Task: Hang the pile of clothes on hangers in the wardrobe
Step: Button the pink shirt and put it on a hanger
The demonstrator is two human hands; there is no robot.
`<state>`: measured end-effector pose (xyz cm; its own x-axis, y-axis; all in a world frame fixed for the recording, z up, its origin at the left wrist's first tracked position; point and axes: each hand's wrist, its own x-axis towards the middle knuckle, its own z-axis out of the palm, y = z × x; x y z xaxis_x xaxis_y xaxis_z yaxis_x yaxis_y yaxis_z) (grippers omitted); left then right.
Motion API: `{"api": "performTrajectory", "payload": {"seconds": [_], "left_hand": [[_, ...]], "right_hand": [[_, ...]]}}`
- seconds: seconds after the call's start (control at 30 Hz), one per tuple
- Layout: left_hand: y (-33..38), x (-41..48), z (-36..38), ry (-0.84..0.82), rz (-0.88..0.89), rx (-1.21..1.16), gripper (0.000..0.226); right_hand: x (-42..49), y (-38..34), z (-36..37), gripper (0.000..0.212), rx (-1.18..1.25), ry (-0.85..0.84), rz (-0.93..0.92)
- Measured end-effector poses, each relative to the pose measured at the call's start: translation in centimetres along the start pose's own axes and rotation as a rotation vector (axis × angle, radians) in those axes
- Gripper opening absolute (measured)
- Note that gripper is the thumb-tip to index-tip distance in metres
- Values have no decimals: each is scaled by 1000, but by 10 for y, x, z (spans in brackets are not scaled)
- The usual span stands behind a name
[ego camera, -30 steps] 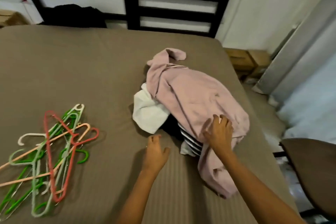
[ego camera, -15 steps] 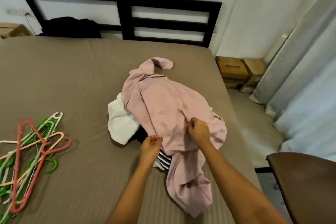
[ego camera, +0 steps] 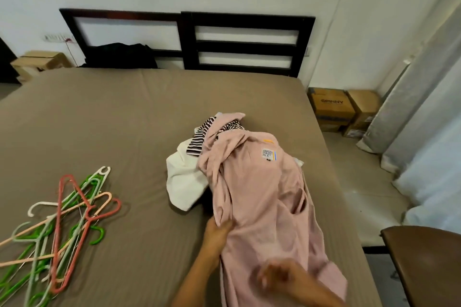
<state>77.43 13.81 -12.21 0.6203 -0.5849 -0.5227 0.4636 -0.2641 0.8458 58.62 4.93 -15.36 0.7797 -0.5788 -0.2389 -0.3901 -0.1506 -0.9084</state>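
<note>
Pink garment point(ego camera: 262, 194) lies stretched lengthways over the pile, close to the right edge of the bed point(ego camera: 112, 119). Wide bare sheet separates it from the hangers point(ego camera: 64, 227) at left. Left hand point(ego camera: 217, 230) grips the garment's left edge. Right hand point(ego camera: 277, 275) is blurred over its near part, so I cannot tell its fingers. Half a second ago the garment lay bunched, pinched by both hands; now it is drawn out, label up, with the striped piece point(ego camera: 199, 139) at the far end. Three pieces show, one a white cloth point(ego camera: 184, 182). The hangers are too tangled to count.
</note>
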Motion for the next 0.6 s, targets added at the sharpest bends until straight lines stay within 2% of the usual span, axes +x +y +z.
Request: {"api": "performTrajectory", "payload": {"seconds": [0.07,0.1,0.13,0.2,0.27,0.37,0.43,0.5,0.53,0.6], "left_hand": [[-7,-22,-13,-100,68,125,26],[-9,-29,-22,-125,60,201,27],[-8,-38,-30,-186,32,295,25],[-15,-46,-50,-377,-2,498,21],[-15,-54,-65,-578,30,669,21],[-17,-50,-84,-650,37,749,23],[-19,-45,-98,-623,68,754,32],[-26,-42,-112,-628,52,801,28],[-27,-44,-119,-637,35,836,25],[-36,-45,-132,-627,-7,933,15]], "right_hand": [[10,-8,-13,13,121,370,24],[24,-15,-22,27,140,533,49],[38,-26,-26,49,120,595,91],[67,-40,-29,85,27,577,167],[94,-38,-30,112,-135,524,188],[114,-26,-30,128,-451,438,211],[122,-21,-27,126,-566,308,277],[126,-13,-22,111,-637,195,389],[125,-8,-18,97,-655,160,432],[118,0,-9,52,-671,156,474]]}}
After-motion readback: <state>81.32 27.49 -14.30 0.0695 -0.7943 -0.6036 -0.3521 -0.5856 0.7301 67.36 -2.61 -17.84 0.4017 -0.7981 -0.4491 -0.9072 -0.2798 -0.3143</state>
